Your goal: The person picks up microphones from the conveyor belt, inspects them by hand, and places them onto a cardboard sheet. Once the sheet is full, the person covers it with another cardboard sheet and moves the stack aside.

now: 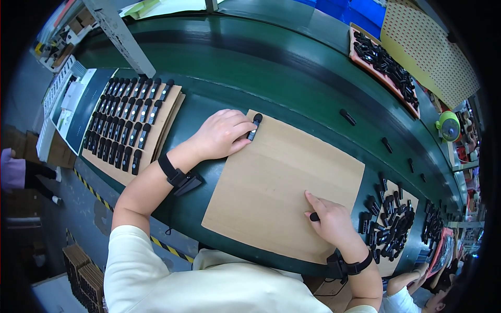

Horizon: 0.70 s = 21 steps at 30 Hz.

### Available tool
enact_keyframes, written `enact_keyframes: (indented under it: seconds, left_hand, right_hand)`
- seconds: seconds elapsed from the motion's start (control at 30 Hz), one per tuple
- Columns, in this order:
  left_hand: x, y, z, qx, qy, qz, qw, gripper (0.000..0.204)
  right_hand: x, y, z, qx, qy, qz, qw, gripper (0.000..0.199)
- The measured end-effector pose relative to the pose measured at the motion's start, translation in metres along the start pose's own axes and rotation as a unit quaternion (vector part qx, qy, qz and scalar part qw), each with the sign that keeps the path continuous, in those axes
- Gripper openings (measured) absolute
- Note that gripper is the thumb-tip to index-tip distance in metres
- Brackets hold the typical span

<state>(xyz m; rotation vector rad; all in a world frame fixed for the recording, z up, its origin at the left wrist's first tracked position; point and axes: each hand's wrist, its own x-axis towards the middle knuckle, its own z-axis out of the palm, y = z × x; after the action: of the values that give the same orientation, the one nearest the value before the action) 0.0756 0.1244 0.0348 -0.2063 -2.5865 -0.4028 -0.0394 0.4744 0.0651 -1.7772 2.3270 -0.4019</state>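
A bare cardboard sheet lies on the green bench in front of me. At its far left corner my left hand pinches a small black microphone, its round head pointing away from me. Over the near right part of the sheet is my right hand, index finger stretched out and the other fingers curled. The round black head of another microphone pokes out of that curled grip; its body is hidden by the hand. Both wrists wear black bands with a small device.
On the left, stacked cardboard carries neat rows of microphones. Loose microphones pile up at right, with single ones on the green bench. A filled tray, a post and a green fan stand farther off. A co-worker sits at lower right.
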Motion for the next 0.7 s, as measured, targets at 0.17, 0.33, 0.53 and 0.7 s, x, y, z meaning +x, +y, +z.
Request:
enact_keyframes:
  seconds: [0.17, 0.33, 0.53, 0.7]
  left_hand:
    - [0.004, -0.003, 0.003, -0.008, -0.007, -0.006, 1.0, 0.037]
    - [0.003, -0.004, 0.002, -0.01, -0.005, -0.012, 1.0, 0.039]
    - [0.0, -0.004, -0.002, -0.014, -0.012, -0.026, 1.0, 0.039]
    - [0.005, 0.001, -0.022, -0.033, 0.01, -0.022, 0.999, 0.037]
  right_hand:
    - [-0.001, 0.0, 0.0, 0.002, -0.015, 0.014, 1.0, 0.052]
    - [-0.002, -0.001, 0.0, 0.008, -0.003, 0.015, 1.0, 0.052]
    - [-0.003, -0.005, -0.014, 0.062, -0.008, 0.028, 0.998, 0.049]
    - [-0.016, -0.016, -0.039, 0.144, 0.022, 0.084, 0.986, 0.045]
